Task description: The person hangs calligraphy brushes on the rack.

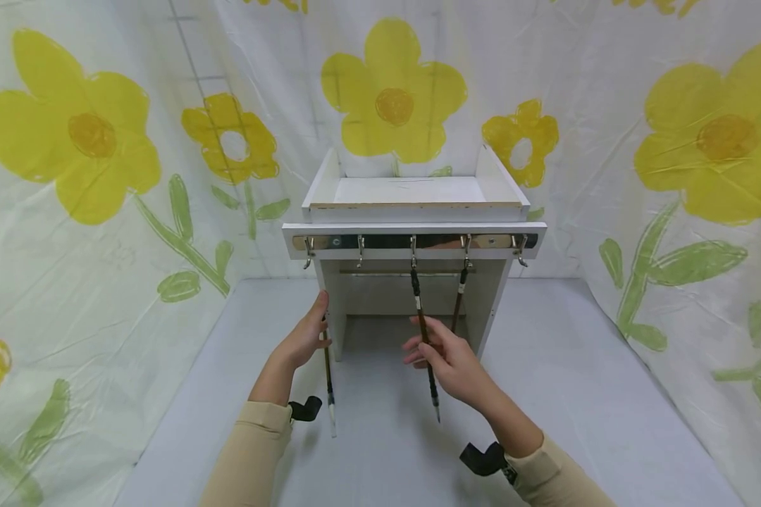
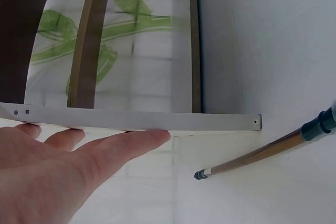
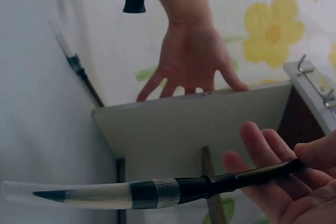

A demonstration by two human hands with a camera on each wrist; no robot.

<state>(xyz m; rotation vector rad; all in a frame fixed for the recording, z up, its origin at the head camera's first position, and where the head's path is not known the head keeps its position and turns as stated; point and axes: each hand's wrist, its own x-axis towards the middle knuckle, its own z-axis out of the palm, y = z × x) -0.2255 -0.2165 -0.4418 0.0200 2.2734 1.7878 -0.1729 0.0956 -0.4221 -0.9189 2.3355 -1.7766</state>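
Note:
A white shelf unit (image 1: 496, 299) stands on the table with a metal hook rail (image 1: 387, 241) along its front. My left hand (image 1: 301, 341) rests its extended fingers against the outside of the left side panel (image 2: 131, 120). Beside that panel, near this hand, is a writing brush (image 2: 252, 157) with a pale tip; whether it lies flat I cannot tell. My right hand (image 1: 450, 362) holds a dark-handled writing brush (image 1: 423, 324) between thumb and fingers. Its upper end is at the middle hook, and a clear cap (image 3: 79, 195) covers its bristles.
Another brush (image 1: 459, 296) hangs from the hook right of the middle one. An open white tray-like top (image 1: 412, 190) sits above the rail. A curtain (image 1: 133, 282) with yellow flowers surrounds the table (image 1: 196, 422) at the back and sides.

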